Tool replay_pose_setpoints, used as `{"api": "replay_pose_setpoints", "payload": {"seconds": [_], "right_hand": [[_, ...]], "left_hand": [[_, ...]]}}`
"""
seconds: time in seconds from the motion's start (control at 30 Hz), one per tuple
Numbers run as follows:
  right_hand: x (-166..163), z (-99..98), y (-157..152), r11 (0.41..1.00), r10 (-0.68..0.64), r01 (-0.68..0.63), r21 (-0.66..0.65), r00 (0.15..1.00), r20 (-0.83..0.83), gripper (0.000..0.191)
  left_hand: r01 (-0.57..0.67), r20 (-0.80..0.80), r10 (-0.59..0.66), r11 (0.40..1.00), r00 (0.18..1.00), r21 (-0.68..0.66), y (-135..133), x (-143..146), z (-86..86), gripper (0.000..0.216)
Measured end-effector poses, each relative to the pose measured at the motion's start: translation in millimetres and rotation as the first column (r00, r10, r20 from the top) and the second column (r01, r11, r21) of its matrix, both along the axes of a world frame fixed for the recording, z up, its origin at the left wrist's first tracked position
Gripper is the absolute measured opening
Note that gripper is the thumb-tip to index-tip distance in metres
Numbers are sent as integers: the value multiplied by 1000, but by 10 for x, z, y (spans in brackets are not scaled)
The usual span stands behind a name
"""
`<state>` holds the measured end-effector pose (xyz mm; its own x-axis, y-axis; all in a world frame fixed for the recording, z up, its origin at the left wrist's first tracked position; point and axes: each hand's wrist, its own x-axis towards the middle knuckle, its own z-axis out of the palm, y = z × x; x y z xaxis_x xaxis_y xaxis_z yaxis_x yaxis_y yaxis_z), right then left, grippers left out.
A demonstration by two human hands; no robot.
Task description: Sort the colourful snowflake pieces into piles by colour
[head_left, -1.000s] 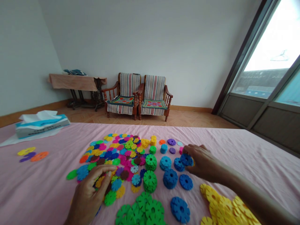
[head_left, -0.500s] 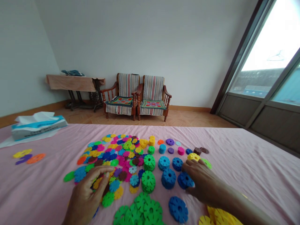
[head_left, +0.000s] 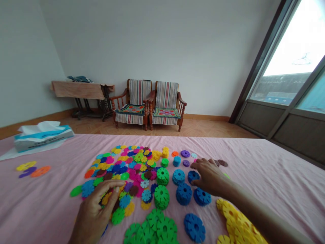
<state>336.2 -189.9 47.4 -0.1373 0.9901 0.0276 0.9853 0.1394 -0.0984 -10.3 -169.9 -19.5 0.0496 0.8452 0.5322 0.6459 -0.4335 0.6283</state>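
Observation:
My left hand [head_left: 95, 206] hovers at the near left side of a mixed pile of notched plastic discs [head_left: 122, 167]. Its thumb and index finger curl together near the tips; whatever lies between them is too small to make out. My right hand [head_left: 209, 176] reaches over the sorted stacks, fingers apart, with nothing visible in them. Its thumb is beside a dark blue disc stack [head_left: 193, 176], and its fingers cover the small discs behind. Nearby stand blue stacks [head_left: 183, 194] and green stacks [head_left: 161, 197].
Loose green discs [head_left: 154, 228] and a yellow disc heap [head_left: 237, 220] lie at the near edge. A tissue box [head_left: 43, 137] sits at the left on the pink cloth [head_left: 45, 206], near three separate discs [head_left: 40, 171]. Two wooden armchairs [head_left: 166, 98] stand beyond.
My right hand has moved away from me and slightly left, from beside the yellow stack toward the smaller discs. Its arm now hides that yellow stack. My left hand stays almost still.

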Motion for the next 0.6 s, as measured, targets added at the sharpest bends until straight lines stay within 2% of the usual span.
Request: {"api": "replay_pose_setpoints", "payload": {"seconds": [0.43,0.6], "right_hand": [[16,-109,17,999,16,-17,29,1000,23,23],[41,-24,-5,998,-7,8,56,1000,-19,26]], "left_hand": [[-21,6,21,1000,1000,0,-15,20,41,33],[-18,12,18,1000,1000,-17,-15,0,17,30]]}}
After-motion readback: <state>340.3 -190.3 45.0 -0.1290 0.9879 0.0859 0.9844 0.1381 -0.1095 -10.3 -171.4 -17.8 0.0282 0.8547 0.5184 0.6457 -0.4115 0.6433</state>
